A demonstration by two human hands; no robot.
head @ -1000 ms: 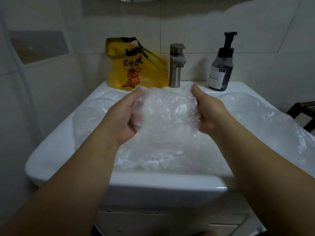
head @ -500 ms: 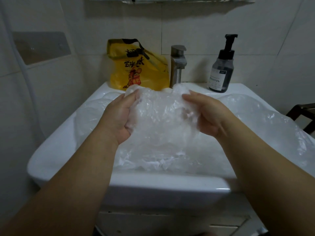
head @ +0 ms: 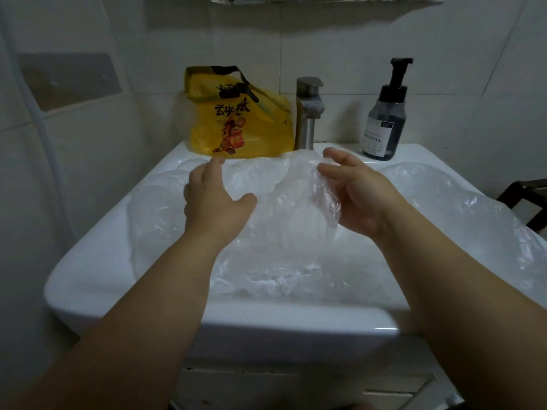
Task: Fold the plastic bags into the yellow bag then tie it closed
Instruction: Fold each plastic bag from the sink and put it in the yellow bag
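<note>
A yellow bag (head: pixel 236 119) with black handles and a red cartoon print stands at the back left of the white sink (head: pixel 207 321), against the wall. A crumpled clear plastic bag (head: pixel 290 214) is raised over the basin. My right hand (head: pixel 358 196) holds its right side, with the film lying across my palm between thumb and curled fingers. My left hand (head: pixel 213 199) hovers to the bag's left with fingers straight, pointing toward the yellow bag and holding nothing.
More clear plastic bags lie over the sink's left side (head: pixel 159 208) and hang over its right edge (head: pixel 488 229). A steel faucet (head: pixel 307 113) and a dark pump bottle (head: pixel 384 122) stand at the back. A dark chair (head: pixel 527 199) is at far right.
My left hand has let go of the clear bag and opened, moving forward to the left. My right hand has swung the bag's top over toward the right and keeps hold.
</note>
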